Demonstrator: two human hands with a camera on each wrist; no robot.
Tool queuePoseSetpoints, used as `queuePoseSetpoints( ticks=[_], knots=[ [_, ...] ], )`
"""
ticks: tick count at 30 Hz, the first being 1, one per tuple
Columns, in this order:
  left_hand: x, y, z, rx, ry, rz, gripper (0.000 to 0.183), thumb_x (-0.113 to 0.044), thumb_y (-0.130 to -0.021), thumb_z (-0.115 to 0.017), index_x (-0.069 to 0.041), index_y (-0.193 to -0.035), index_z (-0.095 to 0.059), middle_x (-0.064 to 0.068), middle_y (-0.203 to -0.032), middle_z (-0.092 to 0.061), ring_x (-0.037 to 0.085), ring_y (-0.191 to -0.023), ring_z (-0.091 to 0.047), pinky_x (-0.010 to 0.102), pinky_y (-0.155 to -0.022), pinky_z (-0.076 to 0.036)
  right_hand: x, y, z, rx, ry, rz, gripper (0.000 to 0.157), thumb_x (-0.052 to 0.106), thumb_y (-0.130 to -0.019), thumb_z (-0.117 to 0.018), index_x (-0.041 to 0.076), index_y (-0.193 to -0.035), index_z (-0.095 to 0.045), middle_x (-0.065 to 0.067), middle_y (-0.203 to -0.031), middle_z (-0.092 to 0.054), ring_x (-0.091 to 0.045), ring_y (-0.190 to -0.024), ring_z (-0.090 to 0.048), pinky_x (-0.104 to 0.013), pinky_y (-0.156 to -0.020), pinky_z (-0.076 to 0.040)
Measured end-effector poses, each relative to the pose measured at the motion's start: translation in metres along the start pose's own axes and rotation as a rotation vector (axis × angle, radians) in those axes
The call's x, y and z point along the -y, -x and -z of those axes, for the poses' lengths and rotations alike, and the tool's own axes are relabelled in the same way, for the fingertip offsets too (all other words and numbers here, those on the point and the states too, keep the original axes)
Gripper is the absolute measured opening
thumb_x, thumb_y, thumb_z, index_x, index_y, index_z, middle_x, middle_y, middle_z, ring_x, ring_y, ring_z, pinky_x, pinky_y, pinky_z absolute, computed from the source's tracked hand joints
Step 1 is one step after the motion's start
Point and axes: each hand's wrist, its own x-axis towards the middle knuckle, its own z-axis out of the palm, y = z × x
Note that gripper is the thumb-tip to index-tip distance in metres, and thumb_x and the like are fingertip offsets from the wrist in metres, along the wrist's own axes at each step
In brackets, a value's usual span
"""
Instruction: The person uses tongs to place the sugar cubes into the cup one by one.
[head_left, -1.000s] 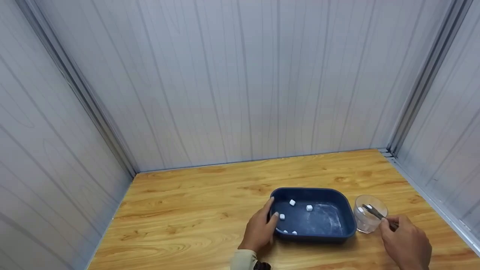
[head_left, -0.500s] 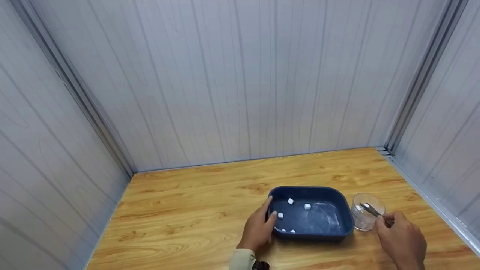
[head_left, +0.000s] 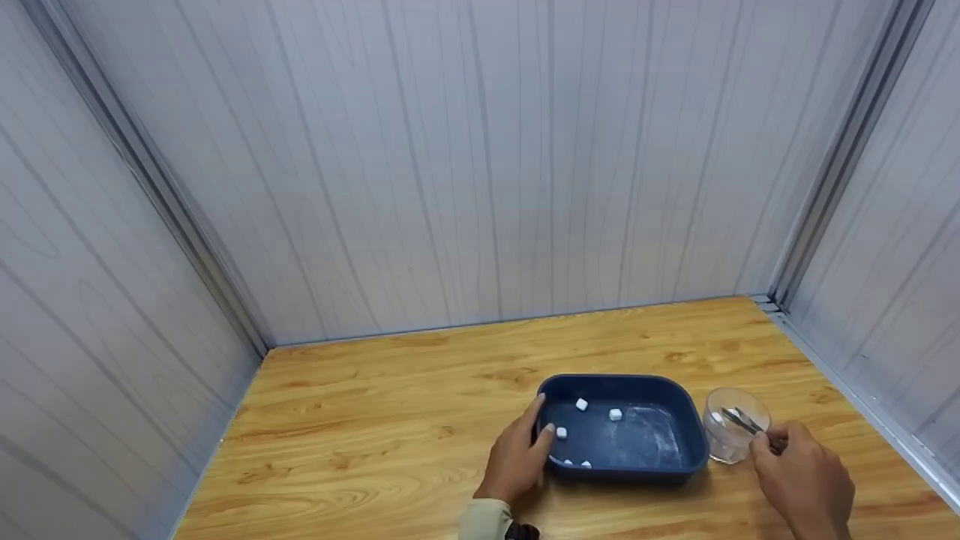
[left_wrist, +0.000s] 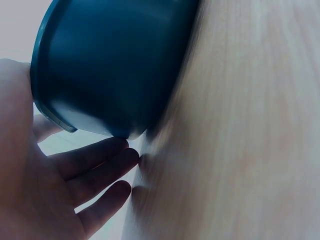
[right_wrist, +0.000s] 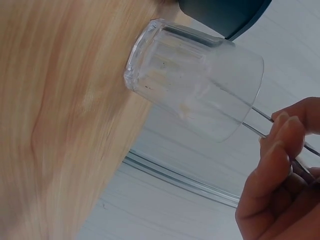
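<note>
My left hand (head_left: 514, 459) grips the left wall of a dark blue rectangular dish (head_left: 697, 469), thumb at the rim. In the left wrist view, its other fingers (left_wrist: 102, 172) reach under the dish's outer side, close to the tabletop. Several small white cubes lie in the dish, one of them a cube (head_left: 616, 414) near the middle. My right hand (head_left: 806, 476) pinches thin metal tongs (right_wrist: 257, 131), whose tips reach down into a clear glass (head_left: 727, 450). A white cube (head_left: 717, 417) shows inside the glass, beside the tips. The right wrist view shows the tongs' arms apart.
The glass stands close to the dish's right side on a wood-grain table (head_left: 360, 420). Pale panelled walls (head_left: 450, 165) enclose the table at the back and both sides. White powdery marks streak the dish's floor.
The tongs' tips have spread slightly inside the glass. Both hands, the dish and the glass keep nearly the same places; the head view has shifted a little.
</note>
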Motion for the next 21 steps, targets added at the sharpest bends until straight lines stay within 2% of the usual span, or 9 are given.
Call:
queuePoseSetpoints(
  ticks=[6, 12, 21],
  knots=[
    [0.0002, -0.0004, -0.0008, 0.003, 0.0, -0.005, 0.052, -0.052, -0.093, -0.043, -0.04, -0.142, -0.033, -0.008, -0.137, -0.045, 0.012, -0.123, -0.042, 0.04, -0.1, -0.035, 0.0002, 0.0001, 0.002, 0.02, 0.003, 0.006, 0.02, 0.024, -0.082, -0.058, 0.006, -0.088, -0.064, -0.008, -0.076, -0.066, -0.027, -0.063, -0.06, -0.038, -0.046, -0.038],
    [0.0004, -0.0008, -0.0011, 0.006, 0.011, -0.003, 0.051, -0.052, -0.093, -0.044, -0.04, -0.142, -0.034, -0.007, -0.137, -0.045, 0.012, -0.122, -0.043, 0.04, -0.1, -0.035, 0.001, 0.001, 0.0036, 0.038, 0.013, -0.005, 0.021, 0.024, -0.081, -0.059, 0.006, -0.089, -0.063, -0.011, -0.08, -0.067, -0.029, -0.066, -0.06, -0.038, -0.048, -0.038],
    [0.0025, -0.0002, -0.0012, -0.01, 0.01, -0.017, 0.052, -0.055, -0.092, -0.042, -0.041, -0.141, -0.034, -0.007, -0.134, -0.047, 0.009, -0.112, -0.047, 0.039, -0.097, -0.038, 0.0008, 0.0026, 0.0014, 0.003, -0.012, 0.01, 0.018, 0.023, -0.08, -0.061, 0.006, -0.087, -0.065, -0.011, -0.08, -0.068, -0.029, -0.067, -0.062, -0.038, -0.047, -0.038]
  ],
)
